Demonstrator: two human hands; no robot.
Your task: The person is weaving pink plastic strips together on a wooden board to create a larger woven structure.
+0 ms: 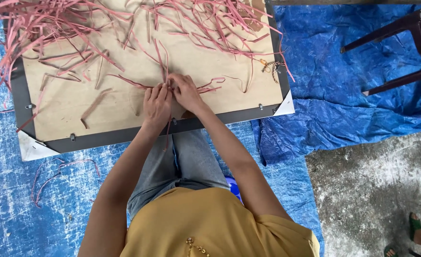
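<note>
Head view, looking straight down: the left hand (156, 102) and right hand (186, 91) meet over the near edge of a flat tan hardboard panel with a dark grey frame and white corner pieces (125, 107), which lies on a crumpled blue plastic tarpaulin (343, 71) on the floor. Both hands are curled nearly closed, fingertips pinched together on a few thin pink strips (165, 66) that run up from the fingers and trail off to either side; exactly how many strips each hand has hold of I cannot tell, since the fingers cover the meeting point.

A loose tangle of the same pink strips (53, 24) spreads across the far half of the panel and over its left edge.

Risks, as I judge them: the strips look thin and limp, so a pull that is too sharp could snap one or slide it out of the pinch. The held strips lead back toward the tangle, so drawing them near could drag neighbouring strips along and knot them. The panel rests against the knees in grey trousers (191, 157), overhanging slightly; a shift of the legs could tip or slide it and scatter the pile. A small metal chain-like item (272, 65) lies near the right edge and could snag a passing strip.

A dark red plastic chair (410, 38) stands well apart at upper right, and another person's foot in a green sandal (416, 227) shows on the bare concrete (372, 190).
</note>
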